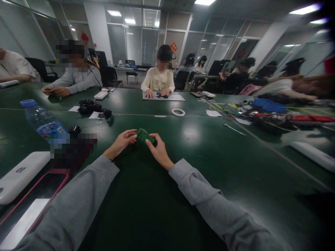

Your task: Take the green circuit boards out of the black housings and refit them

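Observation:
A small green circuit board [145,136] is held tilted above the dark green table [167,209], in the middle of the view. My right hand [158,148] grips its right end, with the thumb on the near face and the fingers behind. My left hand [123,142] is at the board's left end, its thumb and fingers curved toward it with a gap between them. Whether the left fingertips touch the board's edge is hard to tell.
On the left lie a plastic bottle [44,120], a white device [23,174] and a red-edged phone [34,205]. Ahead is a tape roll [178,112]; right, a wrench [235,129] and tangled cables [272,120]. People sit across the table.

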Motion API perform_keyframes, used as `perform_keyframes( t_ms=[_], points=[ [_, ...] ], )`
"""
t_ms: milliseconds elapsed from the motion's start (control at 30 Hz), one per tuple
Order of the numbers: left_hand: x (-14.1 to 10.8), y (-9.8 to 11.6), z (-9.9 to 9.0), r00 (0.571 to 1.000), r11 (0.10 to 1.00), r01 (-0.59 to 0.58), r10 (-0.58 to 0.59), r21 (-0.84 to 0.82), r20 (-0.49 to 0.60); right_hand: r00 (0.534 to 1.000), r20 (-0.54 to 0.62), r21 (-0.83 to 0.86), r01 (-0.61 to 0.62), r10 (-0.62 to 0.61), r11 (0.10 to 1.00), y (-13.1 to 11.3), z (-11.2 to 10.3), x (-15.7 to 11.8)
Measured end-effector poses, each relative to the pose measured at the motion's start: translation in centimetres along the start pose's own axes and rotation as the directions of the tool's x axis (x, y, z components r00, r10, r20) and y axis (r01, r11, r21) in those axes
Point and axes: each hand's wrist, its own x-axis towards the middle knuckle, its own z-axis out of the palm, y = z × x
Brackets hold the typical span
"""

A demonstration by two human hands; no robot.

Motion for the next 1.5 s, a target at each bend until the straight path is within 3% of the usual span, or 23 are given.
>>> perform_keyframes(
  t_ms=[100, 167, 233, 333, 367, 433, 833, 1133, 1300, 1500],
  points=[
    [-0.2, 0.1, 0.5, 0.998, 0.997, -0.057, 0.055, 0.056, 0.037, 0.986, 0.031, 0.222, -0.169, 0.166, 0.96, 1.0, -0.1, 0.4],
    [-0.4, 0.3, 0.9, 0.994, 0.993, -0.082, 0.074, 0.09, 0.085, 0.954, 0.102, 0.399, -0.298, 0.281, 0.867, 1.3, -0.5, 0.8],
    [-0.5, 0.5, 1.2, 0.99, 0.988, -0.096, 0.082, 0.12, 0.119, 0.9, 0.222, 0.558, -0.433, 0.376, 0.708, 1.1, -1.0, 0.9],
    [-0.7, 0.8, 1.4, 0.989, 0.984, -0.095, 0.077, 0.154, 0.124, 0.782, 0.402, 0.686, -0.602, 0.476, 0.409, 0.5, -1.6, 0.7],
    [-0.7, 0.8, 1.4, 0.99, 0.983, -0.092, 0.073, 0.162, 0.118, 0.751, 0.439, 0.697, -0.631, 0.493, 0.34, 0.3, -1.6, 0.5],
    [-0.7, 0.8, 1.3, 0.992, 0.982, -0.087, 0.07, 0.17, 0.102, 0.723, 0.483, 0.692, -0.661, 0.494, 0.291, 0.2, -1.6, 0.2],
    [-0.3, 0.3, 1.2, 0.995, 0.992, -0.066, 0.058, 0.107, 0.076, 0.79, 0.468, 0.646, -0.612, 0.396, 0.457, 0.3, -1.6, 0.0],
    [-0.4, 0.2, 1.2, 0.996, 0.987, -0.076, 0.069, 0.139, 0.055, 0.793, 0.447, 0.648, -0.606, 0.414, 0.461, -0.9, -1.6, 0.0],
    [-0.5, 0.4, 1.1, 0.997, 0.995, -0.039, 0.032, 0.096, 0.072, 0.809, 0.394, 0.653, -0.58, 0.436, 0.486, 0.0, -1.4, 0.1],
    [-0.7, 0.5, 1.0, 0.994, 0.994, -0.041, 0.03, 0.1, 0.108, 0.844, 0.334, 0.559, -0.536, 0.421, 0.633, -0.3, -0.4, -0.4]
  ],
)
